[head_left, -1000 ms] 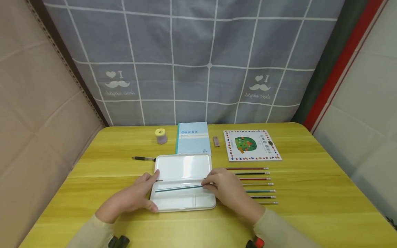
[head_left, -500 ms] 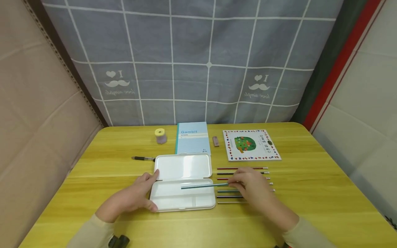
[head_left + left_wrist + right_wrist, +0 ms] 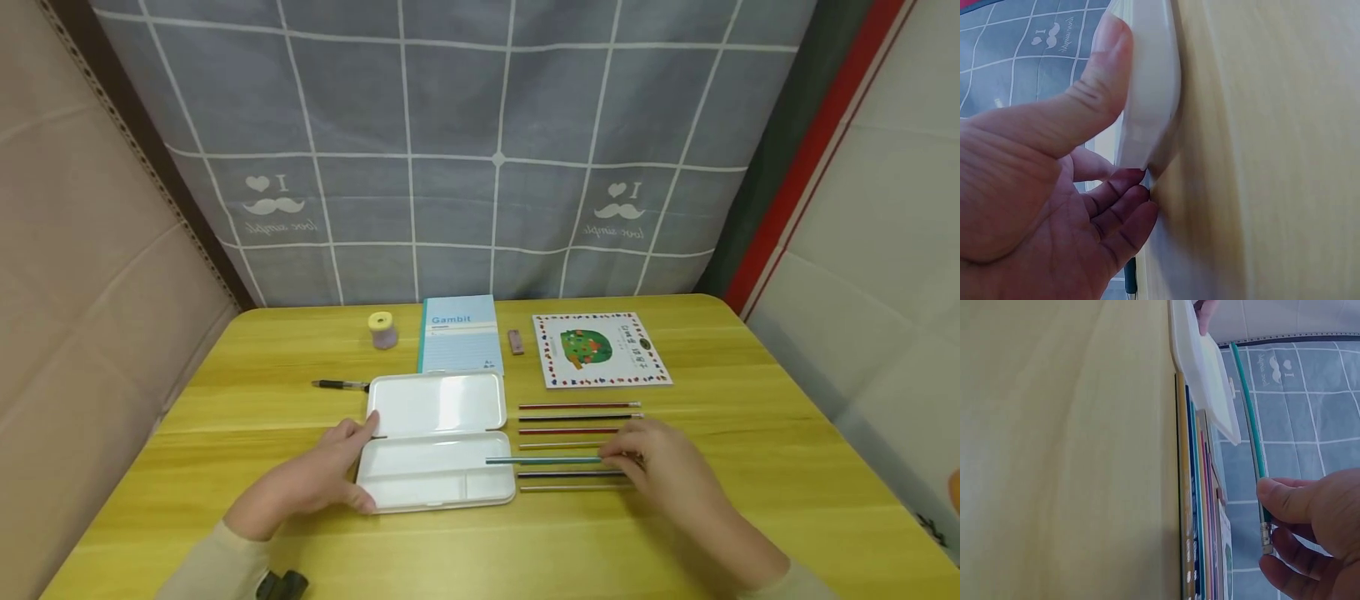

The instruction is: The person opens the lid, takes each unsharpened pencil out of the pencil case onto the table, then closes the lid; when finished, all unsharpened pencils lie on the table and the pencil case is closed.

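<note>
An open white pencil case (image 3: 412,458) lies on the table, its lid laid back. My left hand (image 3: 318,475) grips the case's left end, thumb at the front corner and fingers toward the hinge. In the left wrist view the thumb presses on the white side wall. My right hand (image 3: 667,467) pinches a green pencil (image 3: 540,460) near its eraser end. That pencil is raised above the table, its far end over the right part of the case, as the right wrist view (image 3: 1249,412) pencil shows. Several more pencils (image 3: 562,475) lie in parallel beneath it, right of the case.
Behind the case lie a blue notebook (image 3: 461,333), a small eraser-like block (image 3: 516,342) and a white picture book (image 3: 602,350). A yellow-topped small container (image 3: 382,331) stands back left. A black pen (image 3: 340,384) lies left of the lid. Curtains enclose the table (image 3: 480,558).
My right hand has carried the green pencil rightward, out from over the case's middle to above the row of pencils. The left hand keeps its grip on the case. The head view has shifted slightly.
</note>
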Action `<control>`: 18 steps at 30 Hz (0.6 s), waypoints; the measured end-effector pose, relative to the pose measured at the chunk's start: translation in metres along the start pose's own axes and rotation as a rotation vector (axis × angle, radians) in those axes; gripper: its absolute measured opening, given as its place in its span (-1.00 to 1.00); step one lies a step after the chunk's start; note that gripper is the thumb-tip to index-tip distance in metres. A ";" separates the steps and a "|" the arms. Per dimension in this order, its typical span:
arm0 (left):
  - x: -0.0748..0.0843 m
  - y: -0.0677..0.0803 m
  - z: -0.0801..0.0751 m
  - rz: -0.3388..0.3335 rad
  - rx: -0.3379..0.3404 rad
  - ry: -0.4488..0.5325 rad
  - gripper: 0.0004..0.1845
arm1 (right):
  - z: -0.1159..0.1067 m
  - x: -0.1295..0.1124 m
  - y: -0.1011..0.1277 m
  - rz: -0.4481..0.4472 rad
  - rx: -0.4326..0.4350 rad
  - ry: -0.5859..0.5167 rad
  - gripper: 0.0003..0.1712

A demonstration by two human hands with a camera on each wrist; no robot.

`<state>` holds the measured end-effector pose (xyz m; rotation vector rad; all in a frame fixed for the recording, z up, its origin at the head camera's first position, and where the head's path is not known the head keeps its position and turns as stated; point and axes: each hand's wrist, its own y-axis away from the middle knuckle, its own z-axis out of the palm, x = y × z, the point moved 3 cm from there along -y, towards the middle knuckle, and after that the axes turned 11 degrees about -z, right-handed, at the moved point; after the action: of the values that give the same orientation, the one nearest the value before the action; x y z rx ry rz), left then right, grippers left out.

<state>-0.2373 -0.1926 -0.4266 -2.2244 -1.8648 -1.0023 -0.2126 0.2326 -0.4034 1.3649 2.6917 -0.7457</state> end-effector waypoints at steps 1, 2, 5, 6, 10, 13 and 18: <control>0.000 0.000 0.000 -0.001 -0.001 0.002 0.39 | -0.001 0.001 0.003 0.007 -0.005 0.004 -0.77; 0.000 0.000 -0.001 -0.002 -0.002 0.002 0.39 | -0.002 0.002 0.006 0.010 -0.008 0.009 -0.78; 0.001 0.001 -0.001 -0.005 -0.003 0.001 0.38 | -0.003 0.006 0.013 0.033 -0.024 0.014 -0.79; 0.001 0.001 -0.001 -0.006 -0.002 0.002 0.38 | -0.003 0.007 0.015 0.044 -0.031 0.013 -0.79; 0.002 0.001 -0.001 -0.008 0.003 -0.007 0.38 | -0.004 0.011 0.023 0.069 -0.055 0.003 -0.79; 0.001 0.000 -0.001 -0.016 0.004 -0.007 0.39 | -0.004 0.013 0.028 0.068 -0.070 -0.002 -0.80; 0.001 -0.001 0.000 -0.019 -0.004 -0.002 0.40 | -0.001 0.015 0.038 0.128 -0.118 -0.029 -0.79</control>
<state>-0.2383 -0.1921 -0.4263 -2.2149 -1.8897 -1.0082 -0.1929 0.2636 -0.4209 1.4683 2.5519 -0.5814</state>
